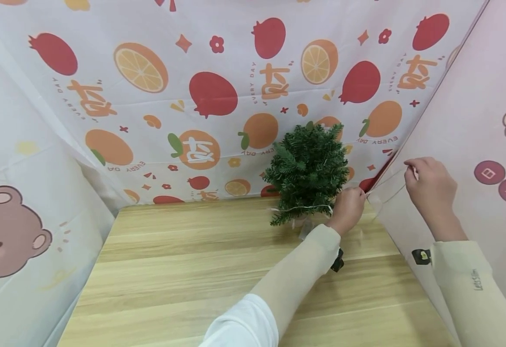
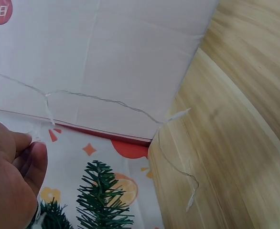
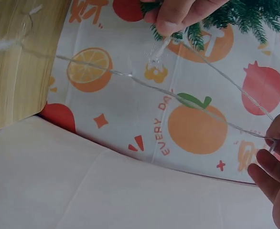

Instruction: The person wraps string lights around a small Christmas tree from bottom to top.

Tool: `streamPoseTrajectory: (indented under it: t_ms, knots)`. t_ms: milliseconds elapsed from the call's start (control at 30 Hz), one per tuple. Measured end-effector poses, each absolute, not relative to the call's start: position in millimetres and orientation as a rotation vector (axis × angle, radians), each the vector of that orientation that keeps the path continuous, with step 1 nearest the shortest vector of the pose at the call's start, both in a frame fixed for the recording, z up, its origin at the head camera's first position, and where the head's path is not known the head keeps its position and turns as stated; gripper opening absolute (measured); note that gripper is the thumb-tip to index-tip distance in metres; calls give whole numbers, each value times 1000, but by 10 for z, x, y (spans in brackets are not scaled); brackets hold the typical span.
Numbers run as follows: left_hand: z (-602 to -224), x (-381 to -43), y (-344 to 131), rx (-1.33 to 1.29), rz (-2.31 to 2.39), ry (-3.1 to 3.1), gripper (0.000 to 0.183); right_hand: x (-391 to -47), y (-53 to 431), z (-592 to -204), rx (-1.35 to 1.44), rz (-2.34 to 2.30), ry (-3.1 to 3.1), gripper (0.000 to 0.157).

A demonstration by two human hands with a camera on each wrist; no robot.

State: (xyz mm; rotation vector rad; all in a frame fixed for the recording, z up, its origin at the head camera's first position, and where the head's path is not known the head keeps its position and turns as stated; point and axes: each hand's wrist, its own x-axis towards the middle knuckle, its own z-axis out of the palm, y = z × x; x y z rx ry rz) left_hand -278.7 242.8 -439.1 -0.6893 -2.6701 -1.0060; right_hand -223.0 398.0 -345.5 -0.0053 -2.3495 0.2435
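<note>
A small green artificial pine tree stands at the back right of the table. A thin clear fairy-light string runs across its lower branches. Beside the tree's right side, my left hand pinches the string between thumb and fingertips. Farther right and raised, my right hand pinches another part of it. Two strands stretch between the hands, and a clear star-shaped piece hangs by the left fingertips. In the left wrist view, a loose length of wire with small clear pieces dangles past the left hand.
The wood-grain table meets a fruit-printed cloth behind the tree. Pale cloth walls stand at both sides, the right wall close to the right hand. Small black cameras sit at the wrists.
</note>
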Motion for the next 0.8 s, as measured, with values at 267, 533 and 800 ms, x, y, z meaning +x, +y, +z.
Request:
streamPoseTrajectory:
  t_ms: [267,533,800]
  knots:
    - [-4376,-2753,2439,-655,-1006,-2693,24,-2206,3904,-3373,51,465,-2331,24]
    - [-4428,-2757,2431,-631,-1060,-2725,22,-2174,3899,-3242,39,752,-2379,32]
    - [-4421,-2758,2414,-647,-1065,-2706,21,-2089,3942,-3019,-200,1033,-2564,41]
